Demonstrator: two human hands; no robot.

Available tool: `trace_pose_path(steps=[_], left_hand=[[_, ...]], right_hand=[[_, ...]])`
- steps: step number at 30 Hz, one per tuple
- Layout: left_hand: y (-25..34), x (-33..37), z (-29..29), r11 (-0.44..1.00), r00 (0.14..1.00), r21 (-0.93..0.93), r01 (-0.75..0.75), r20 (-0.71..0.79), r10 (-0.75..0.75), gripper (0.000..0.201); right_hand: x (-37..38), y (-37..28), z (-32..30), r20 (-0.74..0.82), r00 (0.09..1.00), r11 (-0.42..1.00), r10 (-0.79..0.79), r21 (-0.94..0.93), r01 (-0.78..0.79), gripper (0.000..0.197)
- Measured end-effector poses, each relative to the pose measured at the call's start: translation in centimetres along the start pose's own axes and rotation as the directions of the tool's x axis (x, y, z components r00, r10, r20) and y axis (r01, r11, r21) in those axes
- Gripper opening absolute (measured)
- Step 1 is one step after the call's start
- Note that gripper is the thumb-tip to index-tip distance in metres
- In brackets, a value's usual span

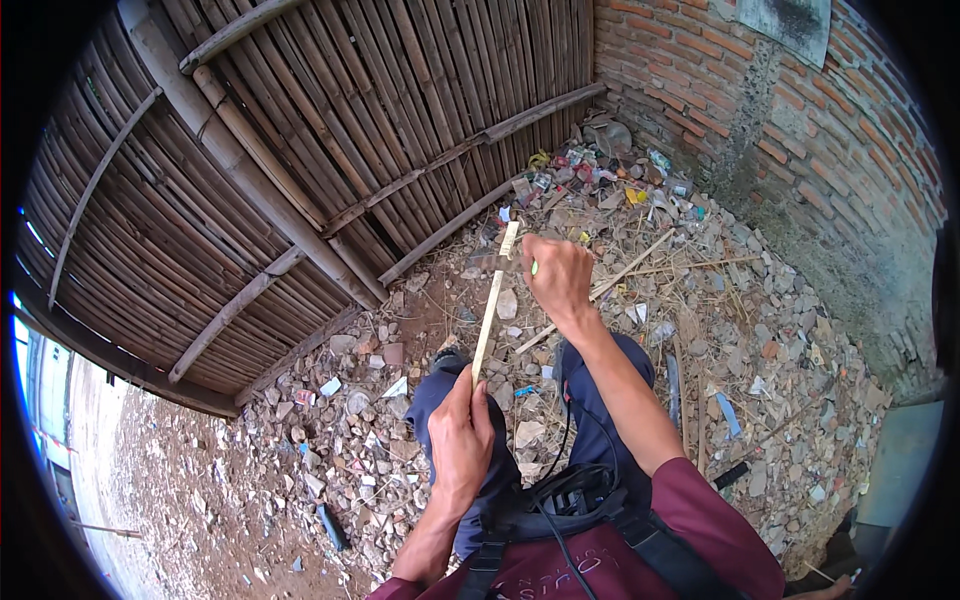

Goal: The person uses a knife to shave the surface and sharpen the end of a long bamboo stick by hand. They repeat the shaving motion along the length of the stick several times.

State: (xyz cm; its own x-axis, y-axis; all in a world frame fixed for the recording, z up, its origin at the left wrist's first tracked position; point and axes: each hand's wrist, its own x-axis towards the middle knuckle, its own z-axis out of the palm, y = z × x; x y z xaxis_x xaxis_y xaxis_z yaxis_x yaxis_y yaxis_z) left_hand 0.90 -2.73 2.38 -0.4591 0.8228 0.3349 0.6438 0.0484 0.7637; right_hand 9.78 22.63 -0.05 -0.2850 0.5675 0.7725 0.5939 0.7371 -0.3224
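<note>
Outdoor yard, probably | bamboo wall | brick wall | rubble (littered)

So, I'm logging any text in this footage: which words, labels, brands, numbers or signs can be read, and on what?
Maroon shirt: pale lettering across the front, crossed by a cable; I won't copy its wording.
Colored litter by the walls: too small to read any print.
Pale strip in the left hand: no writing visible.
I can make out no signs.
</note>
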Motion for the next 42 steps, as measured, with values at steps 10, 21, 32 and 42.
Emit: trace_pose_path(steps=[10, 21, 32, 42], left_hand=[[0.2, 0.2, -1.2, 0.999, 0.997, -0.007, 0.049, 0.057, -0.049, 0.025], [-0.1, -0.2, -0.5, 1.000, 0.999, 0.015, 0.009, 0.032, -0.009, 0.029], [-0.5, 0.0, 0.8, 0.997, 0.997, -0.008, -0.082, -0.007, 0.082, 0.031], [-0.8, -0.8, 1.8, 0.990, 0.994, 0.094, -0.102, -0.014, 0.104, 0.038]], right_hand=[[-0.3, -0.7, 0.1, 0.023, 0.998, 0.998, -0.055, 0.043, 0.054, 0.017], [-0.4, -1.0, -1.1, 0.005, 0.999, 0.996, -0.034, 0.085, 0.033, 0.010], [-0.7, -0.1, -0.6, 0.072, 0.997, 0.974, 0.011, 0.226, -0.027, 0.011], [0.3, 0.2, -1.4, 0.019, 0.999, 0.996, -0.045, 0.080, 0.043, 0.012]])
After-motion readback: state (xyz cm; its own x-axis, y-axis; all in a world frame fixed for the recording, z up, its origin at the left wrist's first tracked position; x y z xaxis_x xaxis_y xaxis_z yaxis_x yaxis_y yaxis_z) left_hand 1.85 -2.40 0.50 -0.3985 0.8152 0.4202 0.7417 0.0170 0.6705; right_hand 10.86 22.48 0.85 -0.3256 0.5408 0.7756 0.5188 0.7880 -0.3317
